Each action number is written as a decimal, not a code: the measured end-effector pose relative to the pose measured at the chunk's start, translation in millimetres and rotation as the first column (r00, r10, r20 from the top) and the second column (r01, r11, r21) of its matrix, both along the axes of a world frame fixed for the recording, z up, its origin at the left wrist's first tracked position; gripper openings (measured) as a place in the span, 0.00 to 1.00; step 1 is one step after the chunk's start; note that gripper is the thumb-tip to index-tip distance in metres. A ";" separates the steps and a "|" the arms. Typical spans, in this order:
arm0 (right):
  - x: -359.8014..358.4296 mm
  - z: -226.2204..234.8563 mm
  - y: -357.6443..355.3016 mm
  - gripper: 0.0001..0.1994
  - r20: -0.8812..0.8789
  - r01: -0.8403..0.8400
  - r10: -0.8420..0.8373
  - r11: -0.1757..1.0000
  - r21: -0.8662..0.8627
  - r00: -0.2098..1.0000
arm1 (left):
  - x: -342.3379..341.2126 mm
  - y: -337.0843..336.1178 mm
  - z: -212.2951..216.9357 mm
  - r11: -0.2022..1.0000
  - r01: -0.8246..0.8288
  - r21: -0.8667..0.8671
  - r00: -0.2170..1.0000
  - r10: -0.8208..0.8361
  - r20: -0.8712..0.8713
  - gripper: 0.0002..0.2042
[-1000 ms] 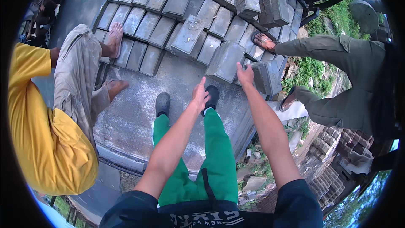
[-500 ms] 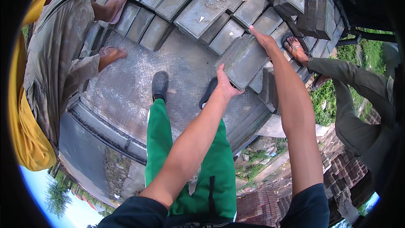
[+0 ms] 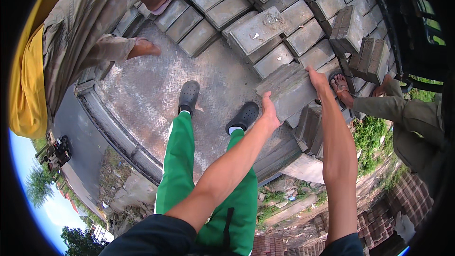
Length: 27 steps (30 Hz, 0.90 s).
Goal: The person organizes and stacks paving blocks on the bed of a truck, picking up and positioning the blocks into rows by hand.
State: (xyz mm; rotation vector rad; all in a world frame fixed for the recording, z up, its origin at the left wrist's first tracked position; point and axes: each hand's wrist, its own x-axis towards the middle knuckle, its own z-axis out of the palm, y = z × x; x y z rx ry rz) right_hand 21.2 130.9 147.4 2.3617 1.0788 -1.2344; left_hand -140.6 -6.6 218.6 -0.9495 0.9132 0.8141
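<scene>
Between my two hands is a grey concrete paving block (image 3: 295, 96), tilted, with a rough long side and a smoother broad face showing. My left hand (image 3: 271, 112) grips its near-left end, thumb up along the edge. At the opposite end my right hand (image 3: 320, 84) holds it, with most of the fingers hidden by the block. Just beyond lies a broad loose block (image 3: 258, 31) on top of the others, with small pale chips on it. Below the held block, near the bed's edge, another block stands on its side (image 3: 310, 125).
Rows of grey blocks (image 3: 227, 9) cover the far part of a metal truck bed (image 3: 151, 80). At left stands a person in yellow and loose trousers (image 3: 90, 33); at right, one in dark trousers (image 3: 379, 106) and sandals. A low rim (image 3: 118, 132) borders the bed; a motorbike (image 3: 60, 151) is on the road.
The held block has tipped, so more of its rough side shows, and it sits nearer to me in view. My view has shifted; my right foot shows more fully and a motorbike has appeared.
</scene>
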 end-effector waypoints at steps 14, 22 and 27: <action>-25.8 117.6 -152.3 0.33 -0.148 0.233 -0.213 0.964 0.126 0.966 | -38.4 -143.1 24.5 0.931 0.359 -0.069 0.877 -0.361 -0.315 0.37; -119.1 144.5 -272.5 0.50 -0.204 0.469 -0.532 0.834 -0.290 0.822 | -158.2 -243.2 50.8 0.714 0.697 -0.059 0.447 -0.498 -0.743 0.49; -176.7 62.4 -301.0 0.51 -0.271 0.321 -0.494 0.807 -0.496 0.826 | -226.3 -261.3 -12.4 0.613 0.725 -0.313 0.287 -0.682 -0.672 0.54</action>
